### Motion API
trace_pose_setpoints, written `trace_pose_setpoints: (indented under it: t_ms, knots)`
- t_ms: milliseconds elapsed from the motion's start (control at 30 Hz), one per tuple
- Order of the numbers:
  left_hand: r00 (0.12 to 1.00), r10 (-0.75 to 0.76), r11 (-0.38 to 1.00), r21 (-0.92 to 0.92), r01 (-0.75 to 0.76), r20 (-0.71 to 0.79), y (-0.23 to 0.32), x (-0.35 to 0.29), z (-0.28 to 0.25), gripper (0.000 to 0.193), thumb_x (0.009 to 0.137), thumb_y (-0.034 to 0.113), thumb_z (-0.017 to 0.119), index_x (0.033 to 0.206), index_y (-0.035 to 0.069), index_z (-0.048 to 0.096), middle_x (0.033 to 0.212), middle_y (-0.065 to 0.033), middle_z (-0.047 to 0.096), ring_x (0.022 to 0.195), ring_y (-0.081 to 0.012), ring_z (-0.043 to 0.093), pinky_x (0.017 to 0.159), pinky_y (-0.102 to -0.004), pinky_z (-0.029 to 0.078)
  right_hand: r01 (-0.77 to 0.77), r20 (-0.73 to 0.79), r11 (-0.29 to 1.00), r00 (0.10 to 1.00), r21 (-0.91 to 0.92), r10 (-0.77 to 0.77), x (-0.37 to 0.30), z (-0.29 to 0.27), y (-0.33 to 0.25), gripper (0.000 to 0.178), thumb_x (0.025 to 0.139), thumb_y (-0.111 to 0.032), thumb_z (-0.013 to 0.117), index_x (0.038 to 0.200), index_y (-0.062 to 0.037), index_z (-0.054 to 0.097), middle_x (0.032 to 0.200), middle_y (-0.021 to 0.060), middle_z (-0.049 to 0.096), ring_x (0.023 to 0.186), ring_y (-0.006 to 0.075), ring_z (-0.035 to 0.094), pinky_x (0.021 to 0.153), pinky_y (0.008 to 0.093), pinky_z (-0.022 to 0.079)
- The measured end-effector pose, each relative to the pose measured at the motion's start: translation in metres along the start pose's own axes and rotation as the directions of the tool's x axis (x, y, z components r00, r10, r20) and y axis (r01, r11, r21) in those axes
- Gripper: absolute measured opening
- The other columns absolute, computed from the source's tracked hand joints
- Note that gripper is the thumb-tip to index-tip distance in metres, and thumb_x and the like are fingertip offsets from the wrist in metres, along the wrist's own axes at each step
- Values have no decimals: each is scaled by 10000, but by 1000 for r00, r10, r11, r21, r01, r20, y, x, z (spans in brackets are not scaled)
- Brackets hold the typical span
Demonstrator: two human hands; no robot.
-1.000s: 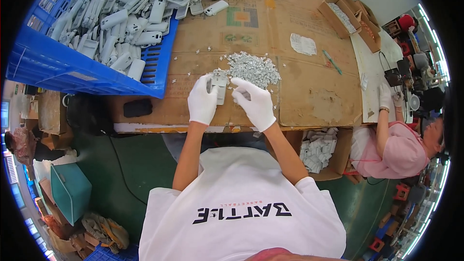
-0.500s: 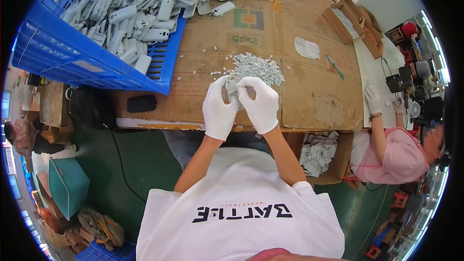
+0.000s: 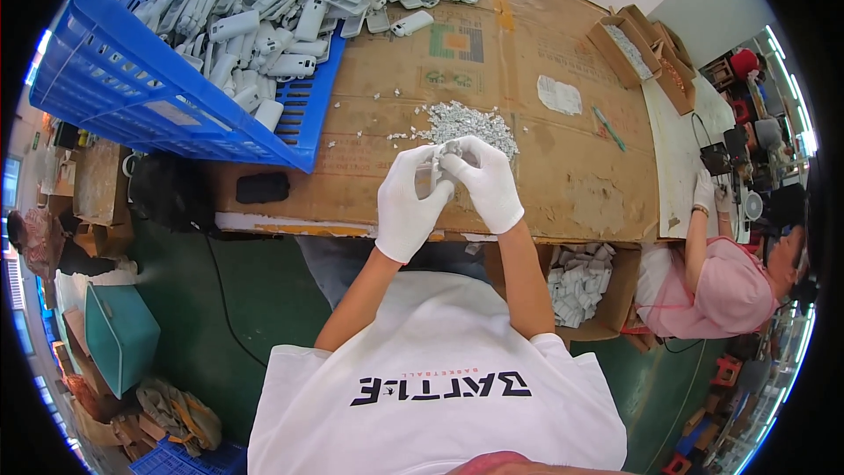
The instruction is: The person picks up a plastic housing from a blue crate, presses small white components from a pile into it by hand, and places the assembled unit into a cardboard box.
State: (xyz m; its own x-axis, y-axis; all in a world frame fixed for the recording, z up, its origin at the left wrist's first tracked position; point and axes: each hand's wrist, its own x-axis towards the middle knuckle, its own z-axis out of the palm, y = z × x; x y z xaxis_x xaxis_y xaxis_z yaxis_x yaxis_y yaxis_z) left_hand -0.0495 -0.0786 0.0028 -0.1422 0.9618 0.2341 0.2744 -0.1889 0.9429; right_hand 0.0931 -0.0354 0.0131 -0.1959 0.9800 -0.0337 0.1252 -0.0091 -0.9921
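Both my hands wear white gloves and meet above the cardboard-covered table near its front edge. My left hand (image 3: pixel 411 204) is closed around one side of a pale plastic case (image 3: pixel 451 148), mostly covered by the fingers. My right hand (image 3: pixel 492 185) grips the same case from the other side, its fingers bent over the top edge. Just beyond the fingertips lies a heap of small white pieces (image 3: pixel 479 123), with a few strays to its left. Many white phone cases (image 3: pixel 236 25) with camera cutouts are piled at the far left.
A blue plastic crate (image 3: pixel 167 114) lies tipped around the case pile. On the table (image 3: pixel 580 185) are a black pouch (image 3: pixel 262 187), a crumpled paper (image 3: pixel 559 95) and a green pen (image 3: pixel 608 128). A carton of white parts (image 3: pixel 580 286) stands below the edge. A co-worker (image 3: pixel 712 277) sits at right.
My hands have shifted slightly right, and the right fingers have moved over the top of the case. The co-worker's hand has moved nearer to them.
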Motion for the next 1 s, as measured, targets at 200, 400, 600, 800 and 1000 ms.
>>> trace_pose_setpoints:
  t_ms: [200, 400, 600, 800, 1000]
  knots:
    - [998, 26, 1000, -16, -25, 62, -8, 0, 3, 307, 824, 13, 674, 1129, 19, 640, 1011, -112, 691, 926, -207, 693, 841, -317, 536, -7, -10, 970, 1000, -243, 5, -8, -5, -6, 171, 887, -107, 681, 1030, -13, 688, 896, 90, 694, 830, 132, 657, 767, 278, 509]
    - [994, -61, 989, 127, 72, -86, -16, 7, 11, 167, 857, 51, 626, 1021, 28, 646, 911, -156, 698, 859, -298, 698, 762, -375, 533, 343, -140, 767, 864, -542, -485, -14, 29, 19, 382, 875, -18, 633, 1256, -55, 624, 1000, 133, 653, 890, 272, 657, 795, 337, 516]
    - [991, -83, 994, 69, 91, -108, -12, 4, 15, 123, 885, 55, 628, 996, 4, 639, 856, -115, 696, 770, -151, 674, 723, -298, 529, 222, -286, 916, 902, -333, -323, -19, 31, 27, 281, 876, -7, 617, 1148, -57, 669, 951, 126, 635, 852, 248, 644, 768, 348, 510]
    - [990, -111, 994, 8, 112, -87, -8, 3, 14, 98, 873, 32, 637, 965, 0, 637, 797, -71, 667, 727, -85, 611, 679, -269, 501, 190, -260, 950, 931, -247, -254, -19, 24, 25, 115, 873, -23, 643, 968, -26, 708, 917, 75, 628, 781, 150, 602, 701, 279, 480]
    - [985, -140, 989, -54, 135, -104, -4, -2, 14, 66, 850, 34, 643, 909, 23, 618, 772, -116, 647, 676, -186, 620, 665, -310, 500, 206, -226, 956, 941, -209, -253, -22, 21, 25, 99, 845, -6, 671, 941, -24, 691, 899, 73, 597, 772, 156, 598, 677, 276, 490]
